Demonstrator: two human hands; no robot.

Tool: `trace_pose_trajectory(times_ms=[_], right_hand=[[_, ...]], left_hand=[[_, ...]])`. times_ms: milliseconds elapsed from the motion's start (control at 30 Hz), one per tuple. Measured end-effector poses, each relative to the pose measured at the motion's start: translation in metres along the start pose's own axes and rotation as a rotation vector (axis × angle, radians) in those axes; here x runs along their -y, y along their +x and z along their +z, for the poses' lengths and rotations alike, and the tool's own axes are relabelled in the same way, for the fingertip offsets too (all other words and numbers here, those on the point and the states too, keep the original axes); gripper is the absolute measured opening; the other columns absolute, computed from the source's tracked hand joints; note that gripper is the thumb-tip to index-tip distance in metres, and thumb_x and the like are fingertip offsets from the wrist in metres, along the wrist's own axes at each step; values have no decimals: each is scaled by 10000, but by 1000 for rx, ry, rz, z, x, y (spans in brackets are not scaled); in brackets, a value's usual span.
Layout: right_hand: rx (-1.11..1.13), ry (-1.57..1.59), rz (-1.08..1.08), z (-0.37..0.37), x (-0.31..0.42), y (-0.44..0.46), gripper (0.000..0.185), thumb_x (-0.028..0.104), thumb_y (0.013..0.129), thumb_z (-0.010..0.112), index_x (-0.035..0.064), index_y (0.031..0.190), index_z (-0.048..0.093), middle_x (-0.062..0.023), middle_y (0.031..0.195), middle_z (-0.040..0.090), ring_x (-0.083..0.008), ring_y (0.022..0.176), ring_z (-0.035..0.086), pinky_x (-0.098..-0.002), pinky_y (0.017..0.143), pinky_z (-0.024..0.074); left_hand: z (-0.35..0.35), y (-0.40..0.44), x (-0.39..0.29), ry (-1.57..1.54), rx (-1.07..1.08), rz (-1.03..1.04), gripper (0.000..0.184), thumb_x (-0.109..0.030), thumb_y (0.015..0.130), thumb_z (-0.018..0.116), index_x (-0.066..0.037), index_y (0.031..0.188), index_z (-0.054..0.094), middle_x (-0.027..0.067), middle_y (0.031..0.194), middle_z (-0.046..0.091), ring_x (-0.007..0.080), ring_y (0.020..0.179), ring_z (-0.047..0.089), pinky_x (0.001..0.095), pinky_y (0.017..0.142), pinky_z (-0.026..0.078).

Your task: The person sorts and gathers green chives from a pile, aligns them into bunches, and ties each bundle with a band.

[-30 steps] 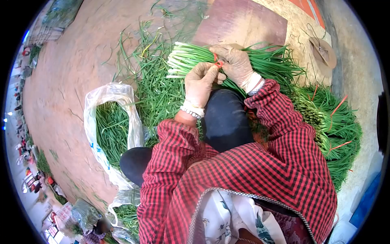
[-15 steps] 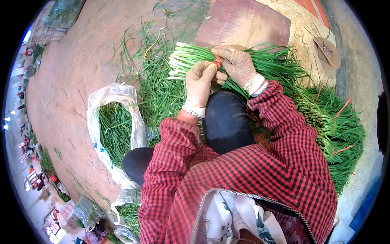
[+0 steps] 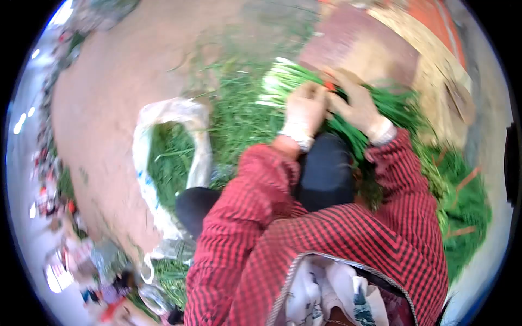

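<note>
A bundle of garlic chives (image 3: pixel 283 81) lies across my knee, its pale stalk ends pointing left and its green leaves right. Around its middle runs a red tie (image 3: pixel 329 86). My left hand (image 3: pixel 304 111), in a pale glove, is closed in a pinch at the tie's near side. My gloved right hand (image 3: pixel 359 106) curls over the bundle just right of the tie, thumb and fingers closed on it. Motion blur hides the fingertips and the tie's ends.
Loose green leaves (image 3: pixel 239 103) cover the ground left of the bundle. A clear plastic bag (image 3: pixel 144 152) holds more greens. Tied chive bundles (image 3: pixel 467 217) lie at my right. Behind are a reddish board (image 3: pixel 359 41) and a flat tan object (image 3: pixel 459 100).
The view has shifted and blurred, so everything appears farther right. Both hands stay at the red tie on the bundle, with the right fingers slightly repositioned.
</note>
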State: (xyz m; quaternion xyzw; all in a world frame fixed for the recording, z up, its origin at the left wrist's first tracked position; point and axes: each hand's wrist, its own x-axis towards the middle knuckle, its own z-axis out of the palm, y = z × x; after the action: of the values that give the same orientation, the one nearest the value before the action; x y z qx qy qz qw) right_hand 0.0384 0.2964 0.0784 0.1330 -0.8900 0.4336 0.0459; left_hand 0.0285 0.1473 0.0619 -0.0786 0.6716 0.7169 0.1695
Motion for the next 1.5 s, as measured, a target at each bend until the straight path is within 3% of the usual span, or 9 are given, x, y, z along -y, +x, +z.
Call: trace_pose_trajectory(times_ms=[100,133,567,833,967,1100,1300,1400,1500], right_hand=[[-5,-30,-116,11,-13,3,271,91,873,566,25,1127,631,-148,1079,656,-284,1008,625,-354,886,474],[5,16,-49,10,-13,3,241,60,859,573,6,1082,644,-147,1063,660,-269,995,626,-348,892,471],[-253,148,150,27,-66,10,178,134,909,518,-17,847,587,-117,794,595,-234,754,551,-352,717,437],[-257,18,23,-6,21,0,191,151,950,505,-12,952,603,-115,872,619,-207,813,564,-330,780,433],[-449,514,34,-27,44,16,195,154,973,496,-9,994,602,-75,882,612,-169,818,560,-301,785,442],[-450,203,112,-8,16,11,202,148,977,479,-19,952,591,-67,851,595,-149,799,544,-294,762,436],[-237,299,175,1,11,-4,155,95,957,474,-4,870,556,-48,805,569,-137,775,507,-276,735,417],[-223,194,110,-1,20,-5,144,79,954,467,-1,865,547,-57,803,556,-149,766,505,-286,722,415],[-165,161,63,-1,27,-12,136,80,951,472,-9,874,540,-81,818,551,-174,756,508,-293,716,413]], left_hand=[[-3,4,13,501,-151,303,246,-232,895,523,-10,860,624,190,706,645,290,588,650,390,586,533],[-6,-9,-14,377,-40,138,215,-185,890,538,8,939,622,141,674,649,181,507,626,320,525,525],[14,-13,-10,457,-33,161,207,-234,903,524,-47,839,584,71,583,631,218,549,647,364,580,512],[-26,4,-73,1046,-341,1158,241,-259,904,508,-80,963,659,124,1046,653,285,1000,594,423,940,404],[-26,-9,-78,1224,-47,696,256,-276,892,513,-64,953,642,113,978,634,305,930,581,458,974,365],[-19,-4,-37,1060,-311,806,236,-275,874,547,-85,988,628,130,1022,620,291,951,565,439,944,377],[-30,-5,-20,1067,-2,377,373,-352,858,562,-111,1141,584,152,1147,585,339,1086,533,491,1041,299],[-38,0,-54,1042,264,373,702,-505,743,641,-62,1270,504,196,1237,546,360,1231,470,544,1121,168],[-20,8,-46,1475,180,811,945,-528,570,761,53,1247,453,175,1210,566,302,1204,509,535,1092,222]])
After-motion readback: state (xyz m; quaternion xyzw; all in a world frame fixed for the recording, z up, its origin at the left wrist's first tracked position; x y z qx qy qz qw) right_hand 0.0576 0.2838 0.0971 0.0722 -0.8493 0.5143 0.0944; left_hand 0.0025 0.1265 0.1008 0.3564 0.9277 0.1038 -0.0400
